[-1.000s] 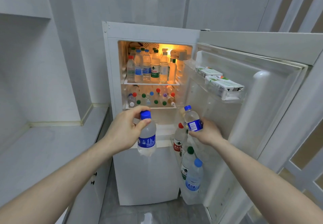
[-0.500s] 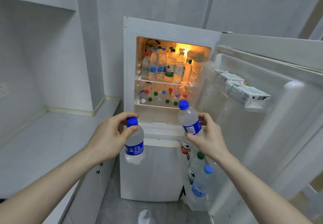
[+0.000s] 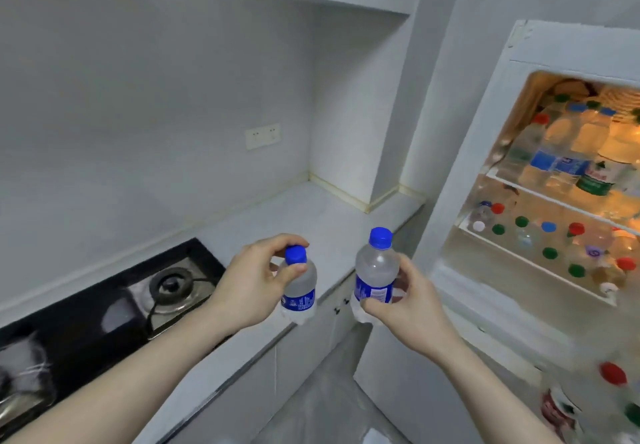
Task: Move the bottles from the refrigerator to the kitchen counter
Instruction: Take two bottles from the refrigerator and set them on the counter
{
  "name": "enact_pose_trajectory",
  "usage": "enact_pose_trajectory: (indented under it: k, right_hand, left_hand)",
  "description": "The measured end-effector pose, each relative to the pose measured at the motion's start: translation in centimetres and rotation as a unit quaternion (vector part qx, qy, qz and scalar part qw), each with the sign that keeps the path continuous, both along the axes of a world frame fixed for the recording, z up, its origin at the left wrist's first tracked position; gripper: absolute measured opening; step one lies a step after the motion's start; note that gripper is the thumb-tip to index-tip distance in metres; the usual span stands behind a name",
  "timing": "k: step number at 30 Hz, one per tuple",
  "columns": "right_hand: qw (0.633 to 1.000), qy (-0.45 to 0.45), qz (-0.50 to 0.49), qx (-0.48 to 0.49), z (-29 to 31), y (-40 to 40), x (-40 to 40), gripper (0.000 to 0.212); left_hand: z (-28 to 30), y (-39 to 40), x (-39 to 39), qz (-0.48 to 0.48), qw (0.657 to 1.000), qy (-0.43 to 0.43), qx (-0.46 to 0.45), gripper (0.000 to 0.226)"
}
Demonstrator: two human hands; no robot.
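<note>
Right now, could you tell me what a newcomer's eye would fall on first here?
Two small blue-capped bottles in the middle: the left hand grips one by its neck, the right hand holds the other by its body. At right glows the open refrigerator, packed with bottles; at lower left sits a stove.

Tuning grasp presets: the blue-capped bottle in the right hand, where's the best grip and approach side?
Grip the labelled mid-body of the right bottle, coming from its right side, as the right hand does. It stands nearly upright, and the round, straight-walled body gives wrapped fingers more contact than the narrow blue cap. This probably also leaves the base free for setting down on the counter.
</note>
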State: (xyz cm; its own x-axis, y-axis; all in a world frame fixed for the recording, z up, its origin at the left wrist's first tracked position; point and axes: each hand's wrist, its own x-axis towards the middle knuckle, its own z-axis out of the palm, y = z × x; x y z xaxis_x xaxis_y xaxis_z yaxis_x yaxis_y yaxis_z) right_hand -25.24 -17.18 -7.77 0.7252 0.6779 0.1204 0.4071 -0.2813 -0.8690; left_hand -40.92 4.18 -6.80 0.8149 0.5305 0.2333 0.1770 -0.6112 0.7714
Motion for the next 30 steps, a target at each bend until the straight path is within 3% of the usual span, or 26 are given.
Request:
enact_pose_trajectory:
  k: [7, 13, 21, 30]
  right_hand:
    - [0.984, 0.033, 0.171, -0.025, -2.4, 8.3, -2.8, 0.047]
    - [0.948, 0.036, 0.313, -0.037, -2.5, 14.1, -10.8, 0.050]
    - [0.874, -0.019, 0.484, -0.037, -2.1, 18.5, -26.9, 0.051]
    - [0.815, -0.023, 0.577, -0.045, -3.3, 18.9, -46.8, 0.046]
  left_hand:
    - [-0.9, 1.6, -9.7, 0.183, 0.982, 0.042, 0.023, 0.026]
    - [-1.4, -0.1, -21.3, 0.320, 0.946, 0.051, 0.011, 0.027]
    - [-1.7, -4.6, -38.7, 0.485, 0.874, 0.033, -0.013, 0.024]
    - [-3.2, -11.7, -58.1, 0.616, 0.786, 0.044, -0.024, 0.025]
